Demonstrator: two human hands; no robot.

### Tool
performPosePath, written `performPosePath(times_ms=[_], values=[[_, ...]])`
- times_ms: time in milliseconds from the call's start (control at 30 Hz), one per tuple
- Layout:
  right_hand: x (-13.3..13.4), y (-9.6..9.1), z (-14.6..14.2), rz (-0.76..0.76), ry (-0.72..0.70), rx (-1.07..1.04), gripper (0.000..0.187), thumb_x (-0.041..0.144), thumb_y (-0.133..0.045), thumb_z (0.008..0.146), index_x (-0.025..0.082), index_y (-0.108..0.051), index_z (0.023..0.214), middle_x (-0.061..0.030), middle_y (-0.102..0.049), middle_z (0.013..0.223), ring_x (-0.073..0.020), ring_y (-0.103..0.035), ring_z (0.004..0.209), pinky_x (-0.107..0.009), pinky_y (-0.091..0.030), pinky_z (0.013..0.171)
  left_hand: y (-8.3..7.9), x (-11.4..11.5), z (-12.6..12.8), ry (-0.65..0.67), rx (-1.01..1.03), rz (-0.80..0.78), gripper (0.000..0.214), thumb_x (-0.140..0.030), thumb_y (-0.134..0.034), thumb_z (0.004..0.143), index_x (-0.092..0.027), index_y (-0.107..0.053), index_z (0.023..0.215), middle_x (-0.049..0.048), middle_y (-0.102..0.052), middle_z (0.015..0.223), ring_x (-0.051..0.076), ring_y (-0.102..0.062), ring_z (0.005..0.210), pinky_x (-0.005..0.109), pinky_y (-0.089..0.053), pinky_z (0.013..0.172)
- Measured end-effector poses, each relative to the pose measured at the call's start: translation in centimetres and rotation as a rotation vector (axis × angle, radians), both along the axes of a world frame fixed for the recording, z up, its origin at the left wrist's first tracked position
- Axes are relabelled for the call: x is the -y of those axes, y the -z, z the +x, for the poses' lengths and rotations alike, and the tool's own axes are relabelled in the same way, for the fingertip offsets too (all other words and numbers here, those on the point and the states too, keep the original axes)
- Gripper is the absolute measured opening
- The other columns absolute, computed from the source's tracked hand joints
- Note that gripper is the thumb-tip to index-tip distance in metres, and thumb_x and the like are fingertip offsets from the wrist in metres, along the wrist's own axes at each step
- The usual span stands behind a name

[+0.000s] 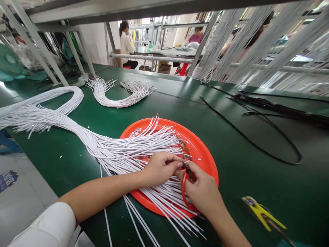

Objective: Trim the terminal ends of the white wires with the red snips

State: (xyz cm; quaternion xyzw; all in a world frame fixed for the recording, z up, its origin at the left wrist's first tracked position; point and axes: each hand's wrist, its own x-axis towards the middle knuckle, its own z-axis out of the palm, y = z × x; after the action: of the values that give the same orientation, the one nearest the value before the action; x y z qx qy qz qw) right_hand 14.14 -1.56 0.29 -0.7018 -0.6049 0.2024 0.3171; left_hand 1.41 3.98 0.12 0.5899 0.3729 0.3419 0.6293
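Note:
A thick bundle of white cables (115, 145) runs from the left across a round red tray (209, 163), its loose ends fanned out over the tray. My right hand (205, 190) grips small scissors with red handles (183, 192), the dark blades pointing up and left. Against those blades, above the tray, my left hand (160, 168) has thumb and fingers pinched on what looks like a white cable end; the fingers partly hide it. Silvery small bits (135, 132) lie at the tray's back left.
Another curved bundle of white cables (120, 101) lies farther back on the green table (108, 120). Black cables (277, 106) stretch along the right. A yellow-handled tool (259, 211) sits at front right. Metal frame bars (154, 13) cross overhead; people sit beyond.

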Motion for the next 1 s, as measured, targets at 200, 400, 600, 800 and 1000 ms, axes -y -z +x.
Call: performPosePath(times_ms=[200, 400, 600, 800, 1000], values=[[-0.10, 0.06, -0.12, 0.002, 0.025, -0.083, 0.023, 0.044, -0.049, 0.074, 0.023, -0.057, 0.072, 0.0034, -0.055, 0.051, -0.0123, -0.043, 0.040, -0.026, -0.032, 0.043, -0.10, 0.11, 0.12, -0.004, 0.014, -0.022, 0.013, -0.016, -0.051, 0.076, -0.011, -0.063, 0.074, 0.0015, -0.062, 0.067, 0.010, -0.057, 0.059, 0.022, -0.047, 0.060], [-0.15, -0.39, 0.14, 0.033, -0.002, -0.216, 0.021, 0.043, -0.054, 0.072, 0.022, -0.057, 0.072, 0.0029, -0.056, 0.054, -0.0138, -0.051, 0.048, -0.026, -0.040, 0.049, -0.56, 0.00, 0.03, -0.079, -0.056, 0.091, 0.015, -0.020, -0.053, 0.077, -0.012, -0.067, 0.079, 0.0025, -0.066, 0.072, 0.010, -0.057, 0.062, 0.022, -0.046, 0.061], [-0.52, -0.47, 0.44, 0.242, 0.242, -0.508, 0.027, 0.041, -0.067, 0.065, 0.020, -0.058, 0.078, -0.0019, -0.063, 0.072, -0.0155, -0.060, 0.064, -0.026, -0.049, 0.060, -0.08, 0.11, -0.06, -0.107, -0.182, 0.311, 0.017, -0.024, -0.056, 0.078, -0.015, -0.070, 0.082, 0.0029, -0.068, 0.074, 0.012, -0.058, 0.068, 0.022, -0.044, 0.064], [-0.41, -0.75, -0.13, 0.223, 0.268, -0.550, 0.025, 0.035, -0.071, 0.063, 0.019, -0.058, 0.077, -0.0035, -0.065, 0.073, -0.0161, -0.061, 0.066, -0.028, -0.050, 0.062, -0.12, 0.42, -0.14, -0.100, -0.291, 0.472, 0.018, -0.022, -0.055, 0.079, -0.016, -0.072, 0.083, 0.0024, -0.066, 0.068, 0.011, -0.056, 0.063, 0.021, -0.041, 0.061], [-0.33, 0.01, -0.01, 0.225, 0.295, -0.462, 0.025, 0.037, -0.067, 0.065, 0.019, -0.058, 0.080, -0.0033, -0.064, 0.073, -0.0158, -0.060, 0.064, -0.027, -0.047, 0.059, -0.28, 0.60, -0.15, -0.134, -0.303, 0.505, 0.018, -0.020, -0.054, 0.078, -0.016, -0.072, 0.080, 0.0021, -0.065, 0.068, 0.010, -0.055, 0.062, 0.021, -0.041, 0.060]])
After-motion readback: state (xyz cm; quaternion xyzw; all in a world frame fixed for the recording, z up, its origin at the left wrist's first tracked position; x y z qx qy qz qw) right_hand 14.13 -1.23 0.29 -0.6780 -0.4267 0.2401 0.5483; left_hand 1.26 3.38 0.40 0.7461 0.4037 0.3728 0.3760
